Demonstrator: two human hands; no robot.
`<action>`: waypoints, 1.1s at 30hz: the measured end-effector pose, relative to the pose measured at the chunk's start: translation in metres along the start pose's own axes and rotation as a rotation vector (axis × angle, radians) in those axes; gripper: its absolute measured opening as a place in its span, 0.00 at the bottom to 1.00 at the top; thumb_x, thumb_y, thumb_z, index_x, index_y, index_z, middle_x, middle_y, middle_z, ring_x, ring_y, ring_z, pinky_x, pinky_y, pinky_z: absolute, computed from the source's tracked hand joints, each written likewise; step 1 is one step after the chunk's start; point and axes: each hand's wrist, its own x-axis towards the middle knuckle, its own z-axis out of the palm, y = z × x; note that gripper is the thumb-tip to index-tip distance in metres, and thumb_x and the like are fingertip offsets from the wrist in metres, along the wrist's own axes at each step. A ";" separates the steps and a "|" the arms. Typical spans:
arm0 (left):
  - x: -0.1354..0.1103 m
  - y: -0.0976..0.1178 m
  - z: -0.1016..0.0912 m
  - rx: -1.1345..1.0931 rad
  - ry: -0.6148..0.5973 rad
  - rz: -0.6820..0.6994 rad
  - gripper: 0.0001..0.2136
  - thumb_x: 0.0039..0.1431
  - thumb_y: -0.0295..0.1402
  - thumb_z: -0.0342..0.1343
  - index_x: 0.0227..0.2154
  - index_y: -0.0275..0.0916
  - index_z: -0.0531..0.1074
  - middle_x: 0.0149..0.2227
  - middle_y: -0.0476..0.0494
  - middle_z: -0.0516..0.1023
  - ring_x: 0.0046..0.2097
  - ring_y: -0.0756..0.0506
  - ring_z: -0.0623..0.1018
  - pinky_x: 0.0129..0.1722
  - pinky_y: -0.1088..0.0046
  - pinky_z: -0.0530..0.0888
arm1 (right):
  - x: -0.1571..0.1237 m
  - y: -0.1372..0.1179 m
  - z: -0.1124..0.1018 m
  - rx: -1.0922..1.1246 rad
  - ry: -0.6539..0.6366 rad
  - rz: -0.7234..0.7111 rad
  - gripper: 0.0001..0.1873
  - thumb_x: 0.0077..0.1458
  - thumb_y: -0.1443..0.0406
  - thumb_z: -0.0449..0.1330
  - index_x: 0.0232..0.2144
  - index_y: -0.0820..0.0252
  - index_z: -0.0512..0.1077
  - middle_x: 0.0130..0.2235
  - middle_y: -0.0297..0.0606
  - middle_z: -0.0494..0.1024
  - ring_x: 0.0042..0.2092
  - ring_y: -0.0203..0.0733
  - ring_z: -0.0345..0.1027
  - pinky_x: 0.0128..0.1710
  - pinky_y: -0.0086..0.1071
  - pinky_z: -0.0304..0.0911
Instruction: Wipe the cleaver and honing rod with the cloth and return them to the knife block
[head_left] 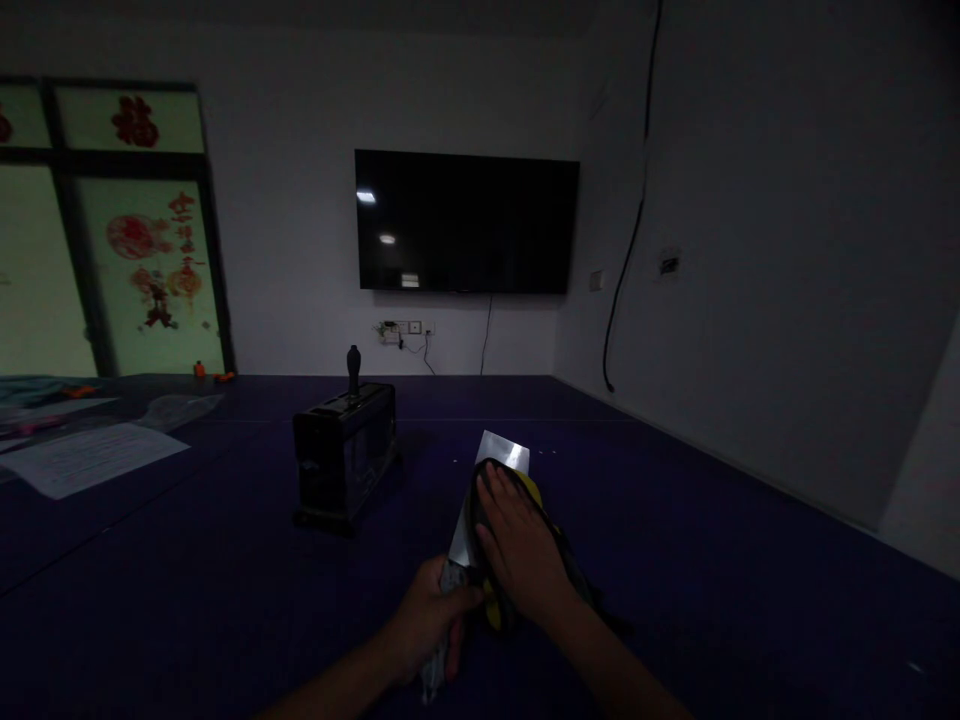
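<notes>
My left hand point(435, 610) is wrapped round the grey patterned handle of a broad-bladed kitchen knife point(463, 538), whose blade points away from me and catches the light near its far end. A dark cloth with yellow parts point(529, 487) lies over the blade and hides much of it. On top of the cloth rests my right hand point(521, 545), fingers stretched along it, holding it against the knife. To the left stands a glossy black box point(345, 455), with one dark handle point(354, 368) upright out of its top.
Everything rests on a dark blue-purple table point(225, 600). Printed paper point(94, 458) and clear plastic point(180, 408) lie at the left. Small orange items point(199, 369) are at the far left edge. A television point(469, 222) hangs on the wall beyond, and a black cable point(634, 225) dangles at the right.
</notes>
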 end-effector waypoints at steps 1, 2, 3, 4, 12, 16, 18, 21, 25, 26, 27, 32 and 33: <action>0.000 0.000 0.000 0.000 0.002 -0.003 0.18 0.41 0.44 0.61 0.29 0.38 0.63 0.09 0.58 0.63 0.08 0.52 0.62 0.07 0.80 0.58 | 0.000 0.000 0.000 -0.007 -0.001 0.003 0.29 0.62 0.60 0.43 0.63 0.61 0.47 0.65 0.42 0.47 0.65 0.46 0.40 0.60 0.44 0.49; 0.000 0.000 0.000 0.001 0.004 -0.007 0.18 0.41 0.44 0.60 0.29 0.38 0.63 0.09 0.58 0.63 0.08 0.52 0.62 0.07 0.81 0.58 | 0.000 0.000 0.001 -0.012 -0.004 0.003 0.29 0.62 0.60 0.44 0.63 0.62 0.47 0.65 0.43 0.48 0.65 0.46 0.40 0.60 0.44 0.49; 0.000 0.000 0.000 0.001 0.007 -0.010 0.18 0.41 0.44 0.60 0.29 0.38 0.63 0.09 0.58 0.63 0.08 0.52 0.61 0.07 0.81 0.57 | 0.000 0.000 0.001 -0.016 -0.006 0.001 0.29 0.62 0.60 0.44 0.63 0.62 0.48 0.65 0.43 0.48 0.65 0.46 0.39 0.60 0.44 0.49; 0.000 0.000 0.000 0.001 0.008 -0.012 0.18 0.41 0.44 0.60 0.29 0.38 0.63 0.09 0.58 0.63 0.08 0.52 0.61 0.07 0.81 0.57 | 0.000 0.000 0.001 -0.018 -0.008 0.000 0.29 0.62 0.60 0.44 0.63 0.62 0.48 0.65 0.43 0.48 0.65 0.47 0.39 0.60 0.44 0.49; -0.003 0.003 0.001 -0.011 0.017 -0.037 0.19 0.41 0.45 0.61 0.30 0.38 0.63 0.09 0.60 0.63 0.08 0.52 0.62 0.08 0.81 0.58 | -0.002 -0.001 0.002 -0.021 0.011 0.031 0.29 0.61 0.61 0.44 0.62 0.65 0.49 0.64 0.46 0.50 0.65 0.48 0.41 0.59 0.45 0.51; 0.000 -0.001 -0.002 -0.015 -0.008 -0.038 0.18 0.43 0.45 0.60 0.31 0.38 0.62 0.09 0.60 0.63 0.08 0.52 0.62 0.08 0.81 0.57 | -0.005 0.000 0.003 0.021 0.075 0.033 0.27 0.61 0.61 0.45 0.61 0.64 0.52 0.63 0.47 0.54 0.64 0.48 0.44 0.58 0.45 0.54; 0.001 -0.003 -0.003 -0.006 -0.023 -0.029 0.18 0.44 0.44 0.59 0.31 0.38 0.62 0.09 0.60 0.63 0.08 0.52 0.62 0.07 0.82 0.57 | -0.005 0.001 0.004 0.057 0.107 0.010 0.26 0.61 0.62 0.45 0.61 0.62 0.53 0.62 0.46 0.57 0.64 0.47 0.46 0.58 0.45 0.56; 0.001 -0.003 -0.003 0.022 -0.055 -0.001 0.18 0.44 0.44 0.59 0.31 0.38 0.62 0.09 0.59 0.63 0.09 0.52 0.62 0.07 0.83 0.55 | -0.002 0.002 0.001 0.097 0.107 -0.024 0.26 0.61 0.64 0.45 0.61 0.60 0.53 0.62 0.44 0.57 0.63 0.46 0.46 0.57 0.45 0.56; -0.004 0.002 0.003 0.065 -0.084 0.015 0.19 0.43 0.45 0.60 0.32 0.37 0.63 0.11 0.59 0.64 0.09 0.53 0.62 0.08 0.82 0.57 | 0.011 0.008 -0.010 0.106 0.101 0.013 0.27 0.61 0.65 0.44 0.62 0.59 0.49 0.63 0.41 0.54 0.64 0.46 0.44 0.59 0.46 0.53; -0.006 0.003 0.005 0.072 -0.089 0.010 0.20 0.43 0.45 0.60 0.33 0.37 0.63 0.11 0.60 0.64 0.09 0.53 0.62 0.08 0.81 0.58 | 0.015 0.010 -0.013 0.105 0.111 0.039 0.27 0.61 0.65 0.43 0.63 0.59 0.48 0.64 0.41 0.53 0.64 0.46 0.43 0.60 0.47 0.51; -0.007 0.004 0.007 0.079 -0.094 0.003 0.20 0.43 0.45 0.61 0.34 0.37 0.63 0.12 0.60 0.64 0.09 0.53 0.62 0.08 0.81 0.59 | 0.018 0.012 -0.015 0.103 0.124 0.068 0.27 0.62 0.64 0.43 0.63 0.59 0.47 0.64 0.41 0.52 0.64 0.47 0.42 0.60 0.47 0.50; -0.013 0.008 0.011 0.102 -0.106 -0.025 0.20 0.44 0.45 0.61 0.34 0.37 0.63 0.12 0.60 0.64 0.09 0.54 0.62 0.09 0.82 0.59 | 0.023 0.019 -0.018 0.086 0.157 0.162 0.28 0.63 0.63 0.40 0.64 0.60 0.41 0.65 0.42 0.47 0.65 0.47 0.39 0.61 0.48 0.47; -0.013 0.008 0.011 0.098 -0.098 -0.030 0.20 0.44 0.45 0.61 0.34 0.37 0.63 0.12 0.60 0.64 0.09 0.54 0.62 0.09 0.82 0.59 | 0.022 0.020 -0.016 0.083 0.159 0.173 0.29 0.63 0.63 0.40 0.64 0.61 0.41 0.65 0.42 0.47 0.65 0.47 0.38 0.61 0.48 0.47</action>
